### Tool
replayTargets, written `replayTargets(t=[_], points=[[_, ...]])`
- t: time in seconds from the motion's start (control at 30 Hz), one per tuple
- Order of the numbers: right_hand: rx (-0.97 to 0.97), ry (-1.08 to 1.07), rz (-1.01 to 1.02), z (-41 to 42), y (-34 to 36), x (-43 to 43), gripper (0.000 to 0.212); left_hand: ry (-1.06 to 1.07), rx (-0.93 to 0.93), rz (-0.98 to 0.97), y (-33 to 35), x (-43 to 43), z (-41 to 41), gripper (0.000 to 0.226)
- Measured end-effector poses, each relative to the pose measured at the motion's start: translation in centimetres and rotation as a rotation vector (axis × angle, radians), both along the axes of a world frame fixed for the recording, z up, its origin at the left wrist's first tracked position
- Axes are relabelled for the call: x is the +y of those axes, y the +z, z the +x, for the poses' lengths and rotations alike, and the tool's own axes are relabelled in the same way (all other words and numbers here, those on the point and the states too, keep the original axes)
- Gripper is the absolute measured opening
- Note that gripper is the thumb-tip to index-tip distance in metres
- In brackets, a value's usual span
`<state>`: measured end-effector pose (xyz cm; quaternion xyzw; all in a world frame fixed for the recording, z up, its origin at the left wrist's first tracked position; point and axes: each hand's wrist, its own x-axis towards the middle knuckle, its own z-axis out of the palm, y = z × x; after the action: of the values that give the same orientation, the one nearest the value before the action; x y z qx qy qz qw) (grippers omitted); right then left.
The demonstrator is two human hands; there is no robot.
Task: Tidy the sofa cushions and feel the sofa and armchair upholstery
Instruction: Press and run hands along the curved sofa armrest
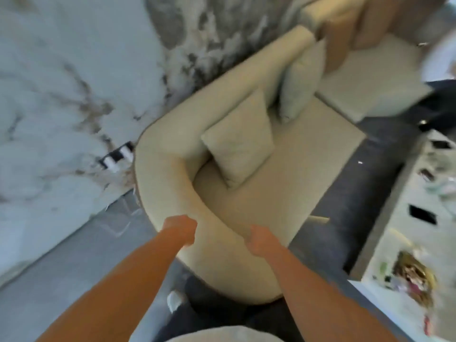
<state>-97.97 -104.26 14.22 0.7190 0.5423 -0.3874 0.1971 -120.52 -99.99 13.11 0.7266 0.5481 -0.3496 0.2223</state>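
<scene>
A cream sofa [303, 169] with a rounded arm [162, 178] fills the middle of the blurred head view. Two cream cushions lean against its backrest: a near cushion [239, 141] and a paler far cushion [301, 82]. A tan cushion [345, 30] sits further back. My left hand [181, 229] and my right hand [259, 240] both rest on the near curve of the sofa arm, fingers curled down onto the fabric. Whether they pinch the fabric is too blurred to tell.
A marble wall [61, 95] with a black and white socket [117, 156] stands to the left. A dark rug [355, 211] runs along the sofa front. A white table [419, 230] with scattered small objects is at right. Grey floor [74, 262] lies at lower left.
</scene>
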Motion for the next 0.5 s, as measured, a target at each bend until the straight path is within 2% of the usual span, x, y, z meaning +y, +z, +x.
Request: replayTargets(t=[0.07, 0.17, 0.33, 0.43, 0.5], points=[[0.008, -0.150, 0.037, 0.1, 0.7, -0.9, 0.047, -0.081, -0.017, 0.001, 1.1, 1.4, 0.8, 0.037], [0.021, -0.239, 0.070, -0.3, 0.5, -2.0, 0.051, -0.184, -0.020, 0.025, 2.9, 2.9, 1.8, 0.037], [0.061, -0.361, 0.033, -2.0, -0.7, -2.3, 0.051, -0.238, -0.059, 0.066, 4.3, 4.9, 2.7, 0.032], [0.073, -0.486, 0.035, -2.4, -1.7, -2.8, 0.051, -0.284, -0.129, 0.116, 3.4, 5.5, 2.0, 0.033], [0.069, -0.559, 0.075, -3.4, -2.6, -4.1, 0.060, -0.347, -0.115, 0.108, 1.3, 5.1, 0.7, 0.037]])
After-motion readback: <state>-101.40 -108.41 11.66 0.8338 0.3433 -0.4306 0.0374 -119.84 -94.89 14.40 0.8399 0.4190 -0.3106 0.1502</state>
